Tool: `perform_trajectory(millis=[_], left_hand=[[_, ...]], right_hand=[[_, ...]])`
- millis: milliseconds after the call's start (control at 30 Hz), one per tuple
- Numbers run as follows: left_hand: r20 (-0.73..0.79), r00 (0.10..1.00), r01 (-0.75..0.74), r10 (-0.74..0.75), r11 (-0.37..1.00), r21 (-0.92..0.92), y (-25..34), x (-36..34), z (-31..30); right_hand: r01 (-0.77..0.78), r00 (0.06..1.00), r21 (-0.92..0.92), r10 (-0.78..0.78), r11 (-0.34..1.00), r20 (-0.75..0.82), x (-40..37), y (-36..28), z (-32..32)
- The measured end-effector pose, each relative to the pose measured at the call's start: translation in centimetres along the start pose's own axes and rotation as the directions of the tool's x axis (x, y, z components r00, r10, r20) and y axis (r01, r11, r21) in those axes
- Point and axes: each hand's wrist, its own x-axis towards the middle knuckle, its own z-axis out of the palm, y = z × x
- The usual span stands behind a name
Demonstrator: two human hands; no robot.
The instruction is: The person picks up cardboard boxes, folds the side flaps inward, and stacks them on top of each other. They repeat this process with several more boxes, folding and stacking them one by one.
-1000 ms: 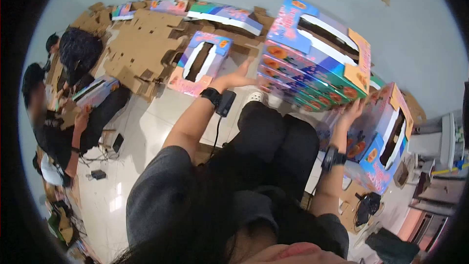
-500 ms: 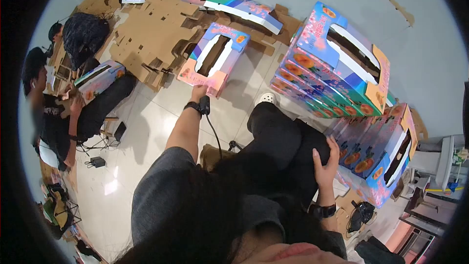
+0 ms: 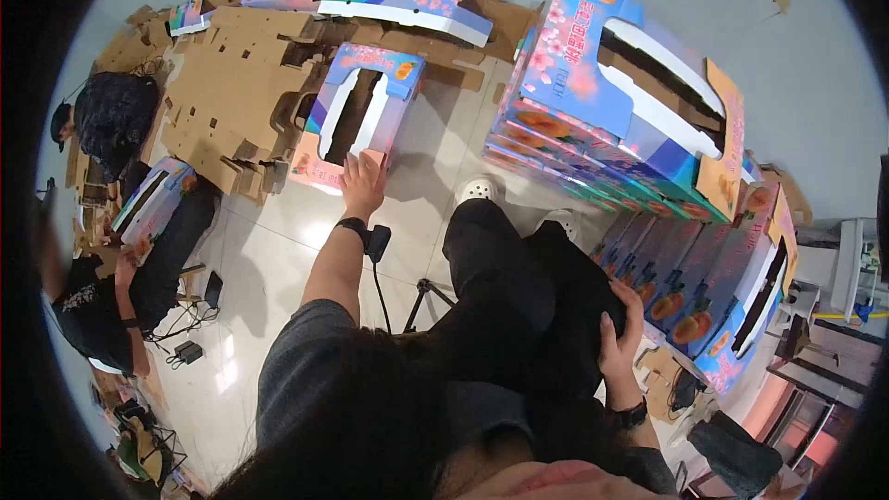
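Note:
A printed cardboard carton (image 3: 394, 120) with a long open slot in its top stands on the floor in front of me. My left hand (image 3: 361, 187) lies on the carton's near orange-pink end, its fingers stretched over the edge close to the slot. My right hand (image 3: 622, 333) rests on my right thigh, thumb apart from the fingers, holding nothing. To the right rises a stack of matching cartons (image 3: 579, 65). Nearer to me, more of these cartons (image 3: 685, 268) stand in a row beside my right leg.
Flat brown cardboard sheets (image 3: 236, 65) spread along the left and back. A folded printed carton piece (image 3: 407, 9) lies behind the carton. On the left a person (image 3: 97, 306) sits beside another carton (image 3: 157, 199). A black adapter (image 3: 185, 354) with cables and a small tripod (image 3: 426, 292) stand on the tiled floor.
My left hand has shifted from the carton's near edge onto its top end, fingers now extended. My view has turned, moving the scene left. My right hand stays on my thigh.

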Motion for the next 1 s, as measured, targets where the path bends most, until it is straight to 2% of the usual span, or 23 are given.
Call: perform_trajectory(millis=[33,133,167,267,367,467,500,600,633,733,867,900,1000], left_hand=[[-0.022,0.999,0.024,-0.023,1.000,0.018,-0.1,0.2,0.3],[0.056,0.991,0.115,-0.118,0.992,0.050,-0.6,1.1,-0.2],[0.010,0.992,0.129,-0.129,0.992,0.003,-0.4,1.2,-0.8],[0.038,0.994,0.105,-0.105,0.994,0.017,-0.3,0.9,-2.2],[0.124,0.987,0.086,-0.101,0.989,0.117,-1.1,-0.2,-3.2],[0.130,0.990,0.043,-0.055,0.995,0.091,-3.7,-2.9,-2.6],[0.206,0.975,0.046,-0.081,0.985,0.168,-4.3,-3.8,-3.1],[0.309,0.942,0.052,-0.128,0.969,0.242,-6.8,-5.8,-2.6],[0.345,0.931,-0.006,-0.118,0.941,0.338,-7.8,-6.7,-2.7],[0.358,0.924,-0.002,-0.133,0.936,0.352,-9.4,-8.8,-3.0],[0.308,0.948,0.025,-0.083,0.982,0.190,-9.1,-10.9,-4.9],[0.232,0.972,0.007,-0.031,0.994,0.105,-8.9,-11.5,-5.5],[0.164,0.986,0.025,-0.016,0.998,-0.051,-7.6,-12.5,-7.6]], right_hand=[[-0.012,1.000,-0.004,0.012,1.000,0.012,0.1,-0.1,0.1],[-0.024,0.999,-0.010,0.024,1.000,0.031,0.6,-0.4,0.1],[-0.024,0.999,-0.005,0.024,1.000,0.031,0.7,-0.4,0.2],[-0.027,0.999,0.008,0.027,1.000,0.032,0.9,-0.1,0.3],[-0.041,0.999,0.014,0.040,0.999,0.022,0.7,0.1,0.4],[-0.041,0.999,0.018,0.040,0.999,0.018,1.0,-0.1,0.6],[-0.043,0.999,0.021,0.042,0.999,0.018,1.0,-0.2,0.7],[-0.042,0.999,0.004,0.042,0.999,0.016,0.7,-0.3,0.8],[-0.041,0.999,-0.005,0.041,0.999,0.017,0.7,-0.3,0.8],[-0.023,1.000,-0.019,0.023,1.000,0.013,0.5,-0.5,0.7],[-0.001,1.000,-0.006,0.001,1.000,-0.003,0.5,-0.3,0.8],[0.007,1.000,0.004,-0.007,1.000,-0.008,0.5,-0.3,0.9],[0.012,1.000,0.006,-0.012,1.000,-0.016,0.5,-0.5,1.0]])
